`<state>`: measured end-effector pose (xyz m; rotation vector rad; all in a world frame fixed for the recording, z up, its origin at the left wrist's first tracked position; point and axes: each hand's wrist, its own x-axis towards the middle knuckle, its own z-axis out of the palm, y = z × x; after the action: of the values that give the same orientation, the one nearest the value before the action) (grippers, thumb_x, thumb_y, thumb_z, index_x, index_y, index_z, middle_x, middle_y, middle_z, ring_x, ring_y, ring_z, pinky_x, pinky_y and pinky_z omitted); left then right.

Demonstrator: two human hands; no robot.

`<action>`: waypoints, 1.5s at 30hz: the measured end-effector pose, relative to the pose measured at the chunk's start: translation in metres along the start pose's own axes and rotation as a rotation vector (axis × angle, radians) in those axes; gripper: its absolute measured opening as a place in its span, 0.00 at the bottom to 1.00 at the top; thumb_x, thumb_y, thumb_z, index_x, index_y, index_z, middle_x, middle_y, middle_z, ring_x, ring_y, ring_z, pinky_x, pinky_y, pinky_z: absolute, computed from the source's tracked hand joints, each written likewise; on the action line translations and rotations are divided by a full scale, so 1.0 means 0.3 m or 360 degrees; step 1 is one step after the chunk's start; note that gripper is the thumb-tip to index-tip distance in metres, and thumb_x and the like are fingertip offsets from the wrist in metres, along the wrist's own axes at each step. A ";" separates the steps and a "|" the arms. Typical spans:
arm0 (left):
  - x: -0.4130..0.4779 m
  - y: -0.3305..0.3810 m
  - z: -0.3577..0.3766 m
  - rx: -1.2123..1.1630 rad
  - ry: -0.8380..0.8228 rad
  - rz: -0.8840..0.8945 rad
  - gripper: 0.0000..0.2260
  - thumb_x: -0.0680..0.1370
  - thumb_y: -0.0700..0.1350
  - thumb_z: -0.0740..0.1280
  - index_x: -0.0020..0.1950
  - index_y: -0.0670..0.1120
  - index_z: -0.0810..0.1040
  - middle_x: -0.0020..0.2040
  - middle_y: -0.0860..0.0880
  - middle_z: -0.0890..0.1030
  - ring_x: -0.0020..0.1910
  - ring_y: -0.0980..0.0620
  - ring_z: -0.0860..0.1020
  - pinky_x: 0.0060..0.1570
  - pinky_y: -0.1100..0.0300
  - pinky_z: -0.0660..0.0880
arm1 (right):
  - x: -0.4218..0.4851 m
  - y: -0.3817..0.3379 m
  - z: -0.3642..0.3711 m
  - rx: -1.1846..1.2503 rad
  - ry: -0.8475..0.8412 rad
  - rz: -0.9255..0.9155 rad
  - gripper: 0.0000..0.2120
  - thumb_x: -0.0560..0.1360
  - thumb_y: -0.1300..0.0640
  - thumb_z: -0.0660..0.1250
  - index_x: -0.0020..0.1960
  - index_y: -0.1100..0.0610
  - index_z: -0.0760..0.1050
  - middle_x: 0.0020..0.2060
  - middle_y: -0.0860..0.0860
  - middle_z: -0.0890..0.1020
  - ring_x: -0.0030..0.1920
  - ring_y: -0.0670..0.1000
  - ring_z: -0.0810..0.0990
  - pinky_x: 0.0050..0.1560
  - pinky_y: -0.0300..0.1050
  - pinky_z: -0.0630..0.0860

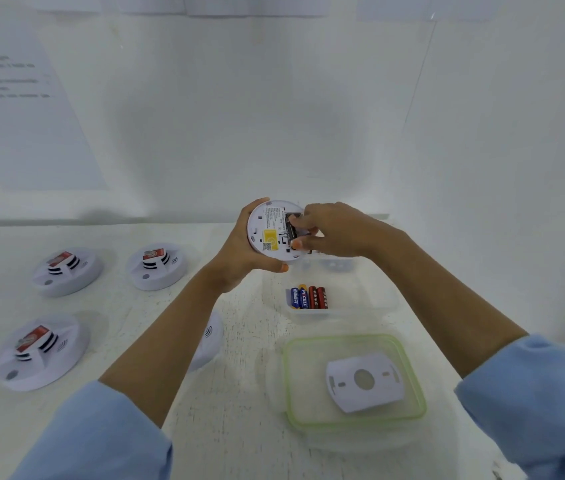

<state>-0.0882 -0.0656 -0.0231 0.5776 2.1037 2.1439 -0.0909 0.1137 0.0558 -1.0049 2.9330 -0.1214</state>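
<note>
My left hand (239, 252) grips a round white smoke detector (269, 230) from the left, holding it above the table with its back side facing me. A yellow sticker and a printed label show on that back. My right hand (322, 230) reaches in from the right, its thumb and fingertips curled at the dark battery compartment (291, 230). Whether a battery is between those fingers is hidden. Several batteries (309, 297), blue and red, lie side by side in a clear container (360, 306) just below the hands.
Three white smoke detectors with red stickers (66, 270) (157, 265) (40, 351) sit on the left of the white table; another (210, 337) is partly hidden under my left forearm. A green-rimmed clear box (354, 379) holds a white mounting plate (364, 381). A white wall stands behind.
</note>
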 end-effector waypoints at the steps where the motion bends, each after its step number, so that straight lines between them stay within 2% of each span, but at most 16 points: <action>1: 0.001 0.002 0.000 -0.0003 -0.0009 0.0002 0.45 0.57 0.28 0.73 0.69 0.51 0.60 0.61 0.51 0.72 0.56 0.53 0.76 0.44 0.58 0.80 | 0.004 0.005 0.002 0.0029 0.0063 0.0020 0.18 0.77 0.48 0.61 0.58 0.60 0.75 0.48 0.56 0.77 0.49 0.55 0.77 0.49 0.47 0.71; 6: 0.008 0.013 0.005 -0.0051 -0.0036 0.0006 0.45 0.57 0.27 0.72 0.69 0.51 0.60 0.61 0.50 0.72 0.57 0.53 0.76 0.43 0.58 0.79 | 0.025 0.043 0.021 0.0368 0.0385 0.0123 0.21 0.69 0.49 0.72 0.60 0.55 0.78 0.45 0.50 0.75 0.48 0.50 0.74 0.52 0.47 0.69; 11: 0.024 0.016 0.008 -0.0095 -0.0001 0.0023 0.44 0.56 0.27 0.71 0.66 0.54 0.61 0.61 0.50 0.71 0.58 0.52 0.74 0.43 0.59 0.79 | 0.057 0.063 0.041 0.1002 0.0672 0.0203 0.21 0.59 0.57 0.79 0.51 0.58 0.82 0.37 0.43 0.70 0.38 0.41 0.68 0.38 0.31 0.64; 15: 0.037 0.005 -0.019 -0.0034 0.0039 0.0022 0.44 0.57 0.28 0.72 0.67 0.53 0.60 0.62 0.51 0.70 0.59 0.51 0.73 0.44 0.61 0.79 | 0.084 0.083 0.077 0.1344 0.0686 0.0170 0.18 0.66 0.59 0.75 0.56 0.58 0.80 0.40 0.48 0.75 0.38 0.41 0.71 0.38 0.28 0.69; 17: 0.040 0.000 -0.045 0.0004 0.0064 0.0005 0.45 0.57 0.28 0.72 0.68 0.52 0.60 0.62 0.52 0.70 0.59 0.53 0.73 0.44 0.62 0.79 | 0.100 0.116 0.092 0.1602 0.0756 0.0303 0.14 0.72 0.60 0.70 0.57 0.58 0.78 0.40 0.53 0.76 0.36 0.43 0.73 0.38 0.29 0.71; 19: 0.041 -0.009 -0.071 0.0028 0.0093 -0.0014 0.45 0.57 0.29 0.72 0.68 0.52 0.59 0.62 0.53 0.70 0.59 0.55 0.73 0.44 0.63 0.78 | 0.128 0.161 0.115 0.1502 0.0657 0.0480 0.14 0.73 0.60 0.68 0.58 0.60 0.76 0.37 0.54 0.75 0.35 0.45 0.72 0.41 0.34 0.70; 21: 0.045 -0.021 -0.090 0.0036 0.0110 -0.0019 0.45 0.57 0.29 0.72 0.68 0.51 0.60 0.62 0.54 0.70 0.59 0.55 0.73 0.44 0.63 0.78 | 0.166 0.191 0.148 0.1104 0.0309 0.0581 0.19 0.71 0.58 0.71 0.61 0.62 0.75 0.38 0.52 0.76 0.38 0.47 0.74 0.44 0.37 0.70; 24: 0.058 -0.038 -0.103 0.0028 0.0118 -0.0023 0.44 0.57 0.29 0.73 0.68 0.52 0.60 0.63 0.53 0.70 0.60 0.54 0.72 0.45 0.61 0.79 | 0.230 0.189 0.205 0.0665 -0.0089 0.0608 0.27 0.68 0.51 0.74 0.63 0.59 0.73 0.57 0.54 0.77 0.58 0.54 0.75 0.60 0.46 0.71; 25: 0.062 -0.042 -0.105 0.0023 0.0112 -0.0025 0.44 0.57 0.29 0.73 0.67 0.52 0.60 0.63 0.53 0.70 0.61 0.53 0.72 0.46 0.61 0.79 | 0.252 0.184 0.221 0.0603 -0.0175 0.0600 0.28 0.68 0.50 0.74 0.64 0.58 0.73 0.60 0.53 0.76 0.59 0.54 0.75 0.62 0.48 0.71; 28: 0.072 -0.048 -0.109 0.0034 0.0096 -0.0025 0.44 0.57 0.30 0.73 0.67 0.52 0.60 0.64 0.52 0.69 0.62 0.52 0.71 0.48 0.61 0.78 | 0.300 0.185 0.257 0.0438 -0.0293 0.0536 0.21 0.69 0.56 0.71 0.62 0.55 0.75 0.57 0.54 0.79 0.51 0.54 0.78 0.53 0.47 0.75; 33: 0.079 -0.050 -0.119 0.0035 0.0100 -0.0035 0.43 0.58 0.30 0.73 0.68 0.52 0.60 0.64 0.51 0.69 0.62 0.51 0.71 0.50 0.59 0.78 | 0.309 0.173 0.258 0.0423 -0.0278 0.0470 0.14 0.70 0.60 0.69 0.56 0.61 0.76 0.40 0.52 0.75 0.42 0.53 0.74 0.45 0.44 0.74; 35: 0.077 -0.050 -0.122 0.0036 0.0092 -0.0044 0.44 0.58 0.30 0.73 0.68 0.52 0.60 0.63 0.51 0.69 0.62 0.52 0.71 0.50 0.60 0.78 | 0.293 0.176 0.236 0.0574 -0.0205 0.0419 0.11 0.68 0.59 0.73 0.48 0.60 0.77 0.35 0.48 0.74 0.39 0.51 0.74 0.42 0.40 0.73; 39: 0.068 -0.045 -0.122 0.0011 0.0086 -0.0067 0.44 0.57 0.28 0.72 0.68 0.51 0.60 0.62 0.53 0.70 0.60 0.55 0.73 0.48 0.60 0.78 | 0.222 0.211 0.145 0.1366 0.0273 0.0527 0.21 0.59 0.63 0.79 0.46 0.59 0.72 0.43 0.58 0.82 0.41 0.52 0.79 0.46 0.47 0.76; 41: 0.062 -0.041 -0.117 0.0021 0.0072 -0.0064 0.44 0.57 0.28 0.72 0.68 0.51 0.59 0.62 0.53 0.70 0.59 0.56 0.73 0.47 0.61 0.78 | 0.186 0.211 0.095 0.1663 0.0476 0.0453 0.20 0.60 0.67 0.78 0.43 0.58 0.70 0.38 0.57 0.81 0.34 0.48 0.79 0.39 0.41 0.77; 43: 0.057 -0.038 -0.107 0.0021 0.0053 -0.0058 0.45 0.57 0.28 0.72 0.69 0.51 0.59 0.62 0.53 0.70 0.59 0.56 0.74 0.48 0.60 0.78 | 0.160 0.187 0.054 0.1698 0.0554 0.0332 0.20 0.60 0.69 0.77 0.42 0.57 0.69 0.35 0.54 0.78 0.28 0.43 0.77 0.35 0.35 0.77; 45: 0.051 -0.031 -0.090 0.0000 0.0031 -0.0054 0.45 0.57 0.27 0.72 0.68 0.52 0.60 0.62 0.53 0.70 0.59 0.55 0.74 0.48 0.59 0.79 | 0.144 0.157 0.034 0.1539 0.0537 0.0228 0.20 0.59 0.68 0.78 0.41 0.56 0.70 0.34 0.52 0.78 0.29 0.42 0.76 0.34 0.34 0.76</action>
<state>-0.1131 -0.0858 -0.0287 0.5191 2.1080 2.1399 -0.1533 0.1236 0.0410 -0.6263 2.5763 -1.6217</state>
